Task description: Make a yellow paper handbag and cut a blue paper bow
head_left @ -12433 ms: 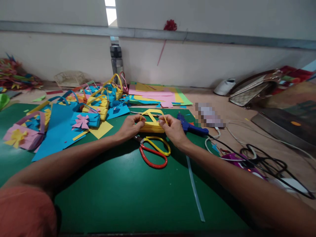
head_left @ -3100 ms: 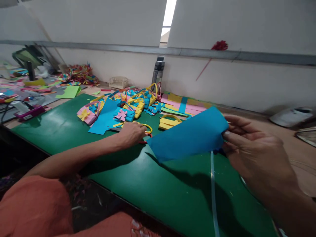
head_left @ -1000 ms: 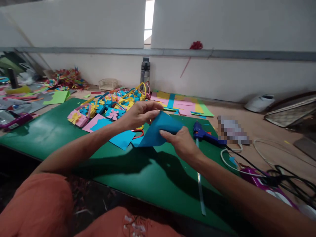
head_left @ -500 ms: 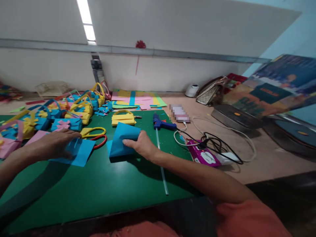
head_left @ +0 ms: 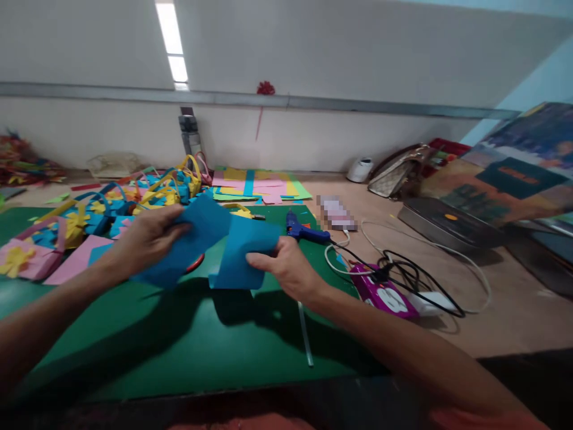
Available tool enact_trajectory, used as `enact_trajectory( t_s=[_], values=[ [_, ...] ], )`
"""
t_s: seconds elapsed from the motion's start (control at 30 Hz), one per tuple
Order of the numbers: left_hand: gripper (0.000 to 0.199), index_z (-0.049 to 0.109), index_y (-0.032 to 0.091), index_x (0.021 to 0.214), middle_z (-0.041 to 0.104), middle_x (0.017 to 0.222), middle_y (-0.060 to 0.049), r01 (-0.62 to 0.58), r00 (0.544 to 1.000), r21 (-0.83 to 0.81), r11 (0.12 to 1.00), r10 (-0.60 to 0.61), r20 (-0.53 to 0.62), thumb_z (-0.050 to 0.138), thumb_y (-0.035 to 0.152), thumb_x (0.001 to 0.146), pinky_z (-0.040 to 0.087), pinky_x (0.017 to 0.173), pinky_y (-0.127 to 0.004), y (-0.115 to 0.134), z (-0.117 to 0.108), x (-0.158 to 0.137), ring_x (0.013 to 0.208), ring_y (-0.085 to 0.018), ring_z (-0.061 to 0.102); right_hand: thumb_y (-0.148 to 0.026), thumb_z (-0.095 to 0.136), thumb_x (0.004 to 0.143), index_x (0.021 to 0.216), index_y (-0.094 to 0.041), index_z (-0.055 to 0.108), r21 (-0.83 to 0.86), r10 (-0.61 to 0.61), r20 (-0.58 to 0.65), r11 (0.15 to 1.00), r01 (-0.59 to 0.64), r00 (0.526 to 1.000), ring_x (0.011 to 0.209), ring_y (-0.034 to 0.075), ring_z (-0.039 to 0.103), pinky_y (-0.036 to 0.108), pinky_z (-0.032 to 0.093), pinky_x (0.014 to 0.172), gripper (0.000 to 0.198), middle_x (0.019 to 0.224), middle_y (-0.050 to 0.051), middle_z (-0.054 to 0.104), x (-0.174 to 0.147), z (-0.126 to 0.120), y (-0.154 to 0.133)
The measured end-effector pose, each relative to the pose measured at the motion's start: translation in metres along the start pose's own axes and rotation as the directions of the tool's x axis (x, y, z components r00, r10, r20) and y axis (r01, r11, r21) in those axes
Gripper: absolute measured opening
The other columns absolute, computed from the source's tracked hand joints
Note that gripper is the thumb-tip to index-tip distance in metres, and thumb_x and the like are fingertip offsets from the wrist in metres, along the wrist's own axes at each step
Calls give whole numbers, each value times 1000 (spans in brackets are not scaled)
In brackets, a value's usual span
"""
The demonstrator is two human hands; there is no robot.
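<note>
My left hand (head_left: 154, 239) pinches a sheet of blue paper (head_left: 201, 230) between thumb and fingers, held tilted above the green mat. In my right hand (head_left: 286, 263) is a folded piece of blue paper (head_left: 246, 251), its lower left edge bent up. The two blue papers come close together at the middle of the view; whether they touch I cannot tell. Behind them a yellow paper bag (head_left: 239, 209) is mostly covered. A red scissors handle (head_left: 196, 263) peeks out under the left sheet. A blue glue gun (head_left: 304, 230) lies just beyond my right hand, its clear glue stick (head_left: 305, 334) pointing toward me.
Several small paper bags (head_left: 98, 209) with flowers crowd the left side. Pink paper (head_left: 76, 260) lies near them. Coloured sheets (head_left: 268, 184) are stacked at the back. To the right are a phone (head_left: 336, 213), a purple power strip (head_left: 380, 292) with tangled cables, and a dark case (head_left: 447, 224).
My left hand has picked the blue sheet up off the mat and brought it right, beside the other paper. My right hand has lifted its folded paper slightly. The view has shifted a little.
</note>
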State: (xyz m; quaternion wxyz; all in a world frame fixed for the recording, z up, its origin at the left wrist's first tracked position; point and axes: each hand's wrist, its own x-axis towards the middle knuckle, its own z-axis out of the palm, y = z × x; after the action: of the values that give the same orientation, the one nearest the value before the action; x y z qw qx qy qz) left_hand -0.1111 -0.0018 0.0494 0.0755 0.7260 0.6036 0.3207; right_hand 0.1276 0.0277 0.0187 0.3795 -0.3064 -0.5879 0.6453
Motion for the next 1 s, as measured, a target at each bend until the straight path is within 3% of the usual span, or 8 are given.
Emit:
enact_trajectory(
  t_s=[0.07,0.17,0.3,0.4,0.57,0.8,1.0],
  values=[
    [22,56,17,70,57,63,1,21,1000,-306,952,-13,28,46,33,80,40,51,-22,28,18,8,57,-12,49,-29,76,60,83,-18,69,58,-34,-8,998,35,999,77,18,63,36,52,76,27,84,2,71,-6,-4,-8],
    [26,59,16,75,58,63,0,137,985,-697,704,-22,171,49,40,82,42,49,-22,55,49,15,53,-12,50,-33,74,64,84,-18,70,-51,-54,-80,997,50,995,75,19,63,36,52,73,26,86,4,71,-11,-9,-17],
    [35,65,13,87,66,68,-4,262,964,-916,304,-45,261,61,46,77,48,57,-26,64,76,11,61,-15,60,-35,70,65,68,-13,66,-285,-69,-218,958,4,973,57,15,57,29,48,54,23,66,3,66,-11,-16,-19],
    [34,66,12,86,68,70,-5,297,951,-946,131,-126,282,68,43,72,50,60,-27,62,83,9,60,-15,62,-37,66,67,63,-13,61,-375,-78,-259,927,-26,963,51,12,50,25,42,46,25,61,2,61,-7,-20,-19],
    [32,67,13,80,66,63,-1,312,938,-948,58,-176,298,75,40,65,49,54,-23,63,89,8,54,-12,60,-39,62,68,57,-16,53,-463,-52,-271,883,-83,961,48,11,45,24,37,43,27,55,0,52,-3,-22,-15],
    [28,66,13,85,67,65,-1,337,931,-941,29,-162,328,72,37,71,52,57,-25,64,100,3,57,-14,63,-41,59,69,48,-20,33,-555,-71,-222,829,-66,972,44,7,31,22,24,39,39,48,-4,36,-3,-21,-11],
    [29,65,13,81,68,64,-1,346,917,-938,-9,-210,340,75,37,66,53,65,-28,66,102,3,64,-16,65,-38,58,68,47,-21,30,-562,-76,-223,825,-64,972,43,5,26,22,20,39,39,47,-6,31,-4,-18,-13]
  ],
)
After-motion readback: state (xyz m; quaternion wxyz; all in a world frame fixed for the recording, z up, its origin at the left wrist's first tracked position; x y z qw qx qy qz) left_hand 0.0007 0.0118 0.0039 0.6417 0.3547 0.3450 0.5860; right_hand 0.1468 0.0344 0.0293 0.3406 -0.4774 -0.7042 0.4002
